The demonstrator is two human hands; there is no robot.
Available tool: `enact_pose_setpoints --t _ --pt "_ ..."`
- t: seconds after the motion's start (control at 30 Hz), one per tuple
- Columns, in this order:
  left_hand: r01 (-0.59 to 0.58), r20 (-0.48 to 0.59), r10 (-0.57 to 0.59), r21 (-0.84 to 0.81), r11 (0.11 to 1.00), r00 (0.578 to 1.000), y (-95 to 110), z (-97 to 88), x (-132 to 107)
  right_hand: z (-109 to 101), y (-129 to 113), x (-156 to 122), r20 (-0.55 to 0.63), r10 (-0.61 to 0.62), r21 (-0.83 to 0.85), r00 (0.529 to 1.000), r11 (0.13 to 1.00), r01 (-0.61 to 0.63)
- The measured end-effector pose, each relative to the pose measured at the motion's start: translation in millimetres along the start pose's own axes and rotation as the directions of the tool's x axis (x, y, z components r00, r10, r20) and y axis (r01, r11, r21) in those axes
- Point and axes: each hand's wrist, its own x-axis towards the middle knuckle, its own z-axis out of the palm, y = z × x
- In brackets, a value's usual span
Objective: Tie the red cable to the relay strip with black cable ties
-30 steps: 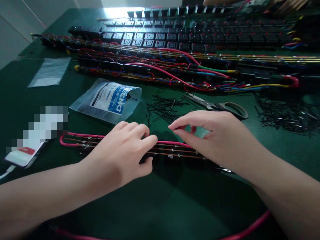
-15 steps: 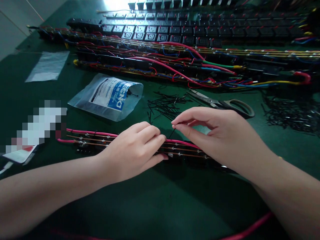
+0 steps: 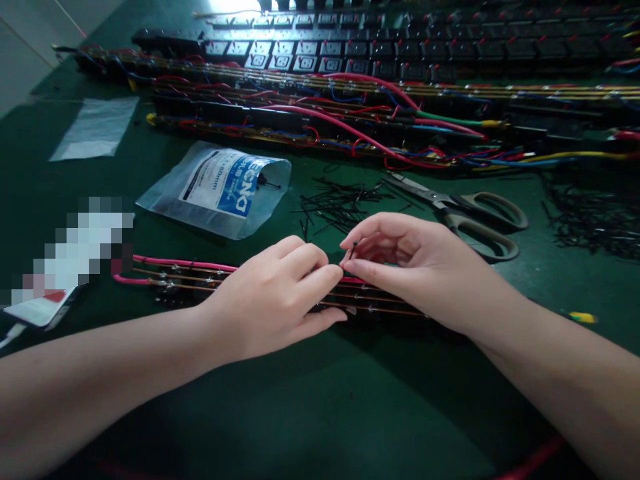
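Beyond the right hand's grip (image 3: 414,265) on a black tie (image 3: 354,249), scissors (image 3: 442,200); left hand (image 3: 280,291), grip unclear.

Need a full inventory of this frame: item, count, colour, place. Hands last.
Near wired strip: 1, black/copper/red, beneath both hands
Held cable tie: 1, black, at right fingertips
Loose cable ties: many, black, beyond the hands
Scissors: 1, silver blades, dark handles, right of loose ties
Labelled bag: 1, clear with blue-white label, left of ties
Flat bag: 1, whitish, upper left
Phone-like device: 1, pale, left, mostly pixelated
Black scraps: heap, right
Far wired strips: several, black with coloured wires, behind labelled bag
Socket rows: several, black, far side
Yellow-tipped piece: 1, right
Table: 1, green, underneath
Left hand: 1, over near strip
Right hand: 1, pinching tie
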Motion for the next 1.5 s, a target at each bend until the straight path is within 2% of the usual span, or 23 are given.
enact_pose_setpoints --t 0.27,0.47,0.77,1.03,1.2,1.5 --pt "-0.021 0.012 0.021 0.003 1.000 1.000 0.3 0.6 0.2 -1.0 2.0 0.9 0.042 0.007 0.086 0.999 0.996 -0.010" --pt "0.039 0.023 -0.038 -0.055 0.998 0.999 -1.4 0.0 0.5 -2.6 -1.2 0.8 0.047 0.020 0.079 0.999 0.997 -0.023" --pt "0.058 0.038 -0.055 -0.078 0.995 0.998 -2.5 -1.1 1.3 -2.9 -1.3 1.1 0.028 -0.015 0.067 0.999 0.998 0.013" --pt "0.069 0.028 -0.067 -0.095 0.993 0.997 -2.4 -0.3 0.9 -1.6 -0.4 -0.8 -0.022 -0.067 0.157 0.998 0.985 0.070" --pt "0.084 0.041 -0.080 -0.102 0.991 0.996 -2.1 -0.4 1.3 -2.1 -3.4 -3.0 -0.098 -0.115 0.091 0.989 0.988 0.124" --pt "0.080 0.042 -0.076 -0.110 0.991 0.996 -2.8 -0.7 1.8 -1.6 -2.1 -4.8 -0.139 -0.199 0.007 0.970 0.979 0.202"
